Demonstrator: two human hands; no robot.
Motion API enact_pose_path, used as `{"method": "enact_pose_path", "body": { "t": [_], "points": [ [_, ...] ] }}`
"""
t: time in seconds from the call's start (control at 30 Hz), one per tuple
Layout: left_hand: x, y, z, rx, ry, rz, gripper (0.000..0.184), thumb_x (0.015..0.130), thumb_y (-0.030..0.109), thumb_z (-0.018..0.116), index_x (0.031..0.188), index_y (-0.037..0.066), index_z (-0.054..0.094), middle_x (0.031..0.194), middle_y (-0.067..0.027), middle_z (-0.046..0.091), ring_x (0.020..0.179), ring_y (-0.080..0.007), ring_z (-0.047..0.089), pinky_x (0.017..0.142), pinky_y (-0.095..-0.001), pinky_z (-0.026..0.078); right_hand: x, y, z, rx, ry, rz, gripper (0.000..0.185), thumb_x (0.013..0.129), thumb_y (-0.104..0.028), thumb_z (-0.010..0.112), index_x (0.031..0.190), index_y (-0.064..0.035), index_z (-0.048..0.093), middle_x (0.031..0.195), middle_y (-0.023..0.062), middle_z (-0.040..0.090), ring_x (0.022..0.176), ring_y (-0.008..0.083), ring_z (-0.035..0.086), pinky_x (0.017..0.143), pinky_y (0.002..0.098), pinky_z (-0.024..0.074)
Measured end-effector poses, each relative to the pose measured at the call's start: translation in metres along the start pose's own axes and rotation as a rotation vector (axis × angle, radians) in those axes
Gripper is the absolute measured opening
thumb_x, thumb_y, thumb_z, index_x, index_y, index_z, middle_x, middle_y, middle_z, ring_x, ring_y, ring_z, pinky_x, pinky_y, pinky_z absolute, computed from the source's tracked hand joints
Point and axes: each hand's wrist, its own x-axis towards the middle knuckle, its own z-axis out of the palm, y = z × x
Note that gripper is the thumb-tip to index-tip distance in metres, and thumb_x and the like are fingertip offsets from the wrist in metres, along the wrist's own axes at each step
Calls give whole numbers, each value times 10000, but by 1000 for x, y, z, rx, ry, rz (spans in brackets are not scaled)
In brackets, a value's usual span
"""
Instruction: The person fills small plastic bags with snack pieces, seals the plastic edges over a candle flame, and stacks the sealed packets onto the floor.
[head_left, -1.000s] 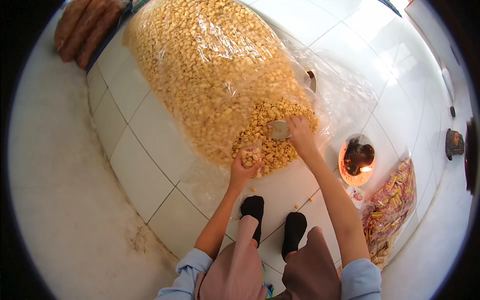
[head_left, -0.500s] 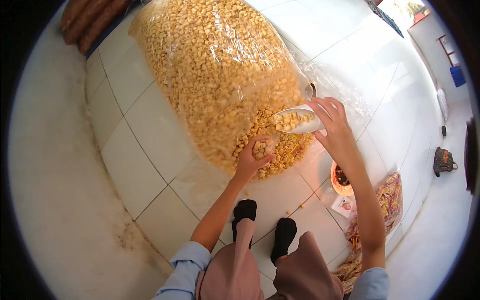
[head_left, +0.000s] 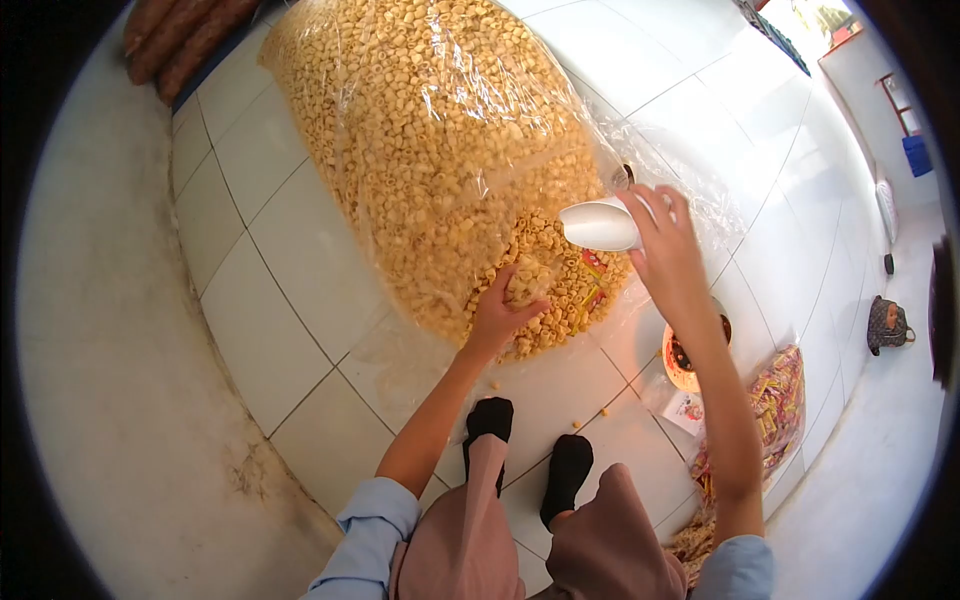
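Note:
A large clear plastic bag (head_left: 430, 130) full of small yellow snack pieces lies on the floor, its mouth open toward me. My left hand (head_left: 498, 312) holds a small clear bag of snacks (head_left: 528, 282) over the loose pieces at the mouth. To the right and above it, my right hand (head_left: 662, 240) grips a white scoop (head_left: 602, 225), which is tilted and shows no snacks inside. Small red and yellow packets (head_left: 593, 262) lie among the snacks below the scoop.
Right of the big bag are a plate with a dark centre (head_left: 680, 368), partly behind my right arm, a white card (head_left: 686, 411) and a bag of red-yellow packets (head_left: 780, 405). Long brown bundles (head_left: 185, 45) are at the upper left. Black-socked feet (head_left: 568, 470) stand below.
The scoop came up from the snacks, held several pieces, and now shows none. The small bag in my left hand looks fuller. The view has shifted, and the red packets are now visible.

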Motion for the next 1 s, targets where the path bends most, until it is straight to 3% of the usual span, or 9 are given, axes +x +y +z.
{"method": "enact_pose_path", "body": {
  "t": [0.17, 0.3, 0.37, 0.4, 0.43, 0.5, 0.6, 0.73, 1.0],
  "points": [
    [1, 0, -4, 9, 19, 19, 461, 730, 80, 692, 1110, 30, 435, 944, -63, 572, 836, -87, 566, 709, -232, 487, -49, 34, 123, 219, -160, 196, 646, 564, -29, 704, 1160, -62, 457, 1162, 125, 443, 1088, 346, 370, 933, 395, 338],
    [5, -16, -3, -39, 12, 64, 474, 720, 83, 703, 1079, 51, 396, 959, -54, 551, 853, -98, 556, 711, -243, 482, -61, 5, 141, 264, 86, 236, 479, 742, -184, 652, 1170, -61, 474, 1142, 119, 458, 1090, 291, 387, 913, 357, 351],
    [6, -20, 2, 2, 9, 55, 452, 733, 52, 679, 1069, 61, 377, 967, -64, 547, 855, -105, 563, 714, -249, 486, -60, -12, 140, 1242, -41, 468, 425, 789, -203, 618, 1166, -62, 483, 1134, 109, 480, 1083, 230, 405, 912, 340, 343],
    [6, -21, 3, 44, 13, 52, 433, 747, 21, 655, 1059, 71, 359, 975, -75, 544, 857, -113, 570, 718, -255, 489, -56, -27, 126, 1278, -45, 480, 352, 805, -197, 608, 1108, -41, 520, 1060, 81, 531, 990, 153, 474, 857, 296, 380],
    [6, -21, 5, 43, 12, 52, 433, 747, 21, 655, 1059, 71, 359, 975, -75, 544, 857, -113, 570, 718, -255, 489, -53, -33, 123, 1277, -44, 480, 352, 805, -197, 608, 1108, -41, 520, 1060, 81, 531, 990, 153, 474, 857, 296, 380],
    [5, -19, 10, 48, -49, 105, 450, 771, 38, 634, 1114, 72, 344, 975, -48, 538, 841, -92, 555, 713, -230, 468, -51, -41, 120, 1419, 3, 736, 242, 810, -178, 605, 990, -20, 572, 917, 34, 575, 843, 94, 519, 757, 236, 412],
    [1, -15, 18, -169, 8, -5, 431, 800, 94, 615, 1151, 70, 365, 956, -18, 545, 823, -80, 544, 698, -206, 446, -50, -44, 125, 1403, 135, 748, 170, 812, -168, 606, 877, -11, 596, 783, -12, 579, 731, 49, 515, 680, 194, 409],
    [8, -14, 19, -106, 116, 1, 367, 817, 158, 608, 1130, 50, 451, 897, 2, 566, 801, -63, 536, 679, -193, 432, -56, -45, 128, 1349, 153, 792, 149, 817, -152, 599, 846, -6, 600, 746, -16, 574, 710, 42, 507, 666, 191, 405],
    [10, -1, 27, -58, 404, -135, 328, 805, 261, 632, 1008, 7, 587, 830, -8, 591, 736, -45, 515, 653, -190, 412, -64, -49, 135, 1586, 20, 1020, 272, 795, -181, 623, 975, 14, 562, 893, 38, 580, 855, 95, 515, 759, 225, 394]
  ]
}}
